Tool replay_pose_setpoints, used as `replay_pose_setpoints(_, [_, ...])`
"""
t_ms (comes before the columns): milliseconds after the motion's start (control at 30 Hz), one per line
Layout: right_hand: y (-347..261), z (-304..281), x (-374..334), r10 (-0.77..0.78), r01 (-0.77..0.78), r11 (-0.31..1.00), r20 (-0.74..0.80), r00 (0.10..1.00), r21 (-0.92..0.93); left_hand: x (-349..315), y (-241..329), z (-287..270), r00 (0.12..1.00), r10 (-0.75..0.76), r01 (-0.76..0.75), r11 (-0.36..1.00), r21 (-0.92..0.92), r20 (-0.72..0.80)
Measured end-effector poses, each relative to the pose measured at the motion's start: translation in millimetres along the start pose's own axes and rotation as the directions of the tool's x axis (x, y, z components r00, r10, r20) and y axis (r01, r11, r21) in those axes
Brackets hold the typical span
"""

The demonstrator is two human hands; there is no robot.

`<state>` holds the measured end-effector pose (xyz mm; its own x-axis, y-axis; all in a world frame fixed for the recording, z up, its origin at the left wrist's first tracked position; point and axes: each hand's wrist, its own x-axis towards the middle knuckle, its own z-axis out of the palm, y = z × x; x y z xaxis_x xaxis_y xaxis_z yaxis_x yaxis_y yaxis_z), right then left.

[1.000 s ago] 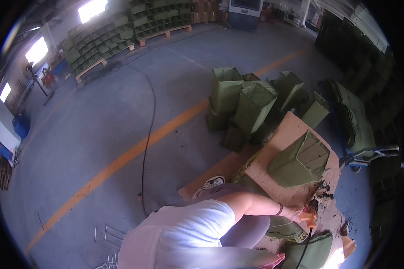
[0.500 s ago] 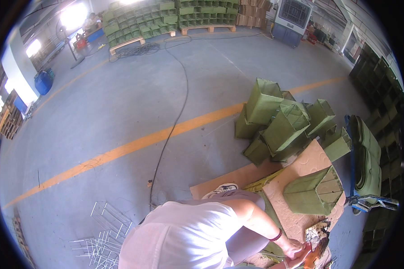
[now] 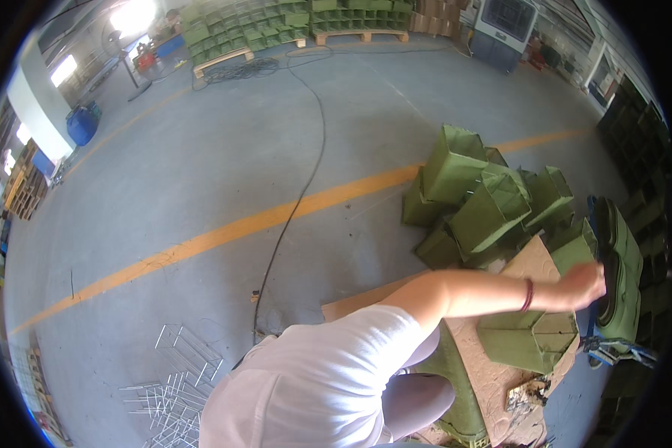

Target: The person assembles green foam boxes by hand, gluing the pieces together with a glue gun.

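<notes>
My left hand (image 3: 581,287) is stretched out to the right on a bare arm with a dark red bracelet. Its fingers are curled; what they hold, if anything, cannot be made out. It is nearest to a green padded thing (image 3: 621,276) with a blue frame, and passes above a green box-shaped container (image 3: 526,340) lying on a brown cardboard sheet (image 3: 481,366). Below that container sits a small pale piece crusted with dark stains (image 3: 526,396). A rolled green bundle (image 3: 459,388) lies beside my knee. My right hand is out of view.
Several green open containers (image 3: 493,209) are heaped beyond the cardboard. Thin metal wire frames (image 3: 175,403) lie on the floor at lower left. A dark cable (image 3: 306,183) crosses the floor and an orange line (image 3: 254,239). Green stacks stand on pallets (image 3: 362,36) at the back.
My left hand has left the stained piece and swung out to the right past the green container. My right hand and the orange-brown thing near the hands have gone from view.
</notes>
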<state>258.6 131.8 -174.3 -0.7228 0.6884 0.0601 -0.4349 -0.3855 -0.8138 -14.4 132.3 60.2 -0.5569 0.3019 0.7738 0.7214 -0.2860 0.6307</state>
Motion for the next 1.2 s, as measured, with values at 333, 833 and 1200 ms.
replay_pose_setpoints(333, [-76.2, -70.4, -112.7, -0.271, 0.344, 0.917, -0.317, 0.909, 0.202, 73.6, -151.0, -19.9, 0.793, -0.279, -0.066, 0.845, 0.531, 0.542])
replay_pose_setpoints(833, [-72.3, -70.5, -132.7, -0.161, 0.270, 0.941, -0.434, 0.886, 0.202, 37.0, -71.8, 27.3, 0.168, -0.185, -0.317, 0.920, 0.231, 0.968])
replay_pose_setpoints(1200, [-74.2, -51.1, -144.5, -0.131, 0.209, 0.968, -0.427, 0.895, 0.141, 31.7, -32.7, -1.1, 0.541, 0.022, -0.373, 0.902, 0.216, 0.841])
